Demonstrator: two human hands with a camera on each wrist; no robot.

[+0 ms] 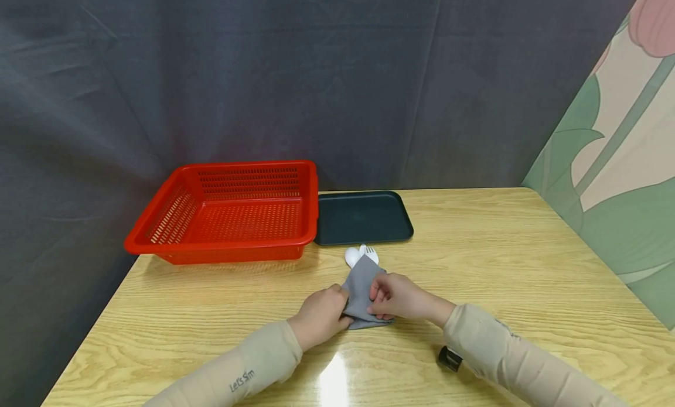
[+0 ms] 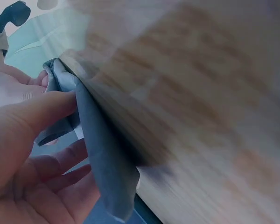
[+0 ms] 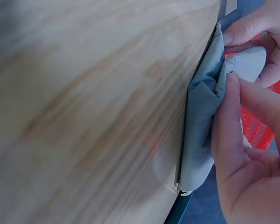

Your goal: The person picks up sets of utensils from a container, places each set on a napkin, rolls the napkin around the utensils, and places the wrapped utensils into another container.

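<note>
A grey cloth napkin (image 1: 361,283) lies folded on the table, over the lower part of a white spoon (image 1: 352,256) and a white fork (image 1: 371,254); only their heads stick out at its far end. My left hand (image 1: 320,317) grips the napkin's left edge, with the thumb on the near side. From the right, my right hand (image 1: 399,296) pinches a fold of the cloth between thumb and curled fingers. Close up in the right wrist view, the napkin (image 3: 199,123) forms a layered fold under the right thumb. The handles of the cutlery are hidden.
Behind the napkin, a dark tray (image 1: 364,216) lies flat at the table's back edge. A red perforated basket (image 1: 232,243) stands left of it. Under the right forearm there is a small black object (image 1: 449,359), partly hidden. A dark curtain (image 1: 358,91) hangs behind the table.
</note>
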